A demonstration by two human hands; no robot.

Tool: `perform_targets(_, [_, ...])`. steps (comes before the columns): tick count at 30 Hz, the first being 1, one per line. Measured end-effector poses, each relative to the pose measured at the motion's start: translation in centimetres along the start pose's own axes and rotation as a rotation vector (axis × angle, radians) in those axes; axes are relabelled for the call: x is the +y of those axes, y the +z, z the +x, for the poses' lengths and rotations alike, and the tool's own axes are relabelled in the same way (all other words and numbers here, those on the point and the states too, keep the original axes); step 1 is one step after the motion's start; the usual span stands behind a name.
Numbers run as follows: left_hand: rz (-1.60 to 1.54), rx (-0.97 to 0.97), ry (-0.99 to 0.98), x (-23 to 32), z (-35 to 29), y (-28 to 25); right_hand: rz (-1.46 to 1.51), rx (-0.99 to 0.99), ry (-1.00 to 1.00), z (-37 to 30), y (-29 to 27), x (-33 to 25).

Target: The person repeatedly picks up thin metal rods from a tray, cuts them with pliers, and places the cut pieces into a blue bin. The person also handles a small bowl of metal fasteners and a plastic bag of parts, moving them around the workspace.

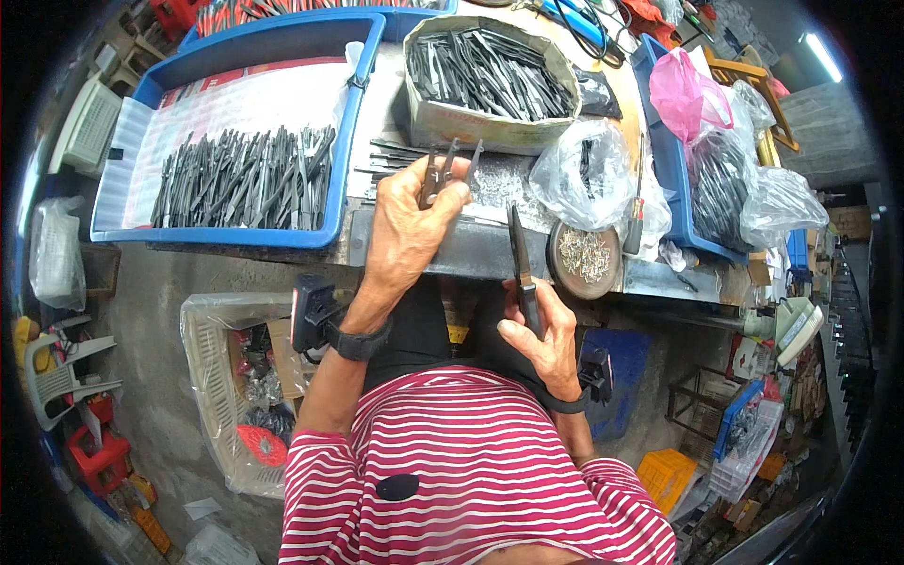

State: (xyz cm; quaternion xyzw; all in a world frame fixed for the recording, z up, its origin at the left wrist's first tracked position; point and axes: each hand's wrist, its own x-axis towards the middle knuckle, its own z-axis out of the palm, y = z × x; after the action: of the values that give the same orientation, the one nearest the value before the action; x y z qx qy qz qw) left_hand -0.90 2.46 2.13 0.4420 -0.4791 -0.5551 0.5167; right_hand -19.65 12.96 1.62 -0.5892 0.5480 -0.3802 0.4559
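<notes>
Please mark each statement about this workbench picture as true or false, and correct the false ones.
1. The left hand holds a few dark metal pieces. True.
2. The right hand is empty. False: it grips a dark tool that points up toward the bench.
3. The blue tray on the left holds a row of dark metal pieces. True.
4. The cardboard box holds red plastic caps. False: it is full of dark metal pieces.
5. A small round dish of pale little parts sits at the bench edge. True.
</notes>
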Motion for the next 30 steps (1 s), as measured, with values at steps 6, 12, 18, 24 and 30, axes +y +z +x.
perform_targets(6, [-0.669, -0.134, -0.301, -0.5, -1.4, 0.3, -0.371, 0.179, -0.243, 0.7, 0.9, 0.3])
perform_targets(12, [-0.735, -0.074, -0.336, -0.9, -2.4, 0.9, -0.542, 0.255, -0.396, 1.0, 1.2, 0.6])
perform_targets(18, [-0.744, -0.058, -0.331, -1.3, -2.9, 1.0, -0.626, 0.262, -0.420, 1.0, 1.1, 1.0])
perform_targets(24, [-0.720, -0.013, -0.299, -1.7, -3.4, 1.4, -0.579, 0.253, -0.436, 1.0, 1.2, 1.4])
perform_targets(30, [-0.416, 0.139, -0.032, -2.2, -4.5, 3.6, -0.197, 0.105, -0.141, 0.0, 1.4, 0.2])
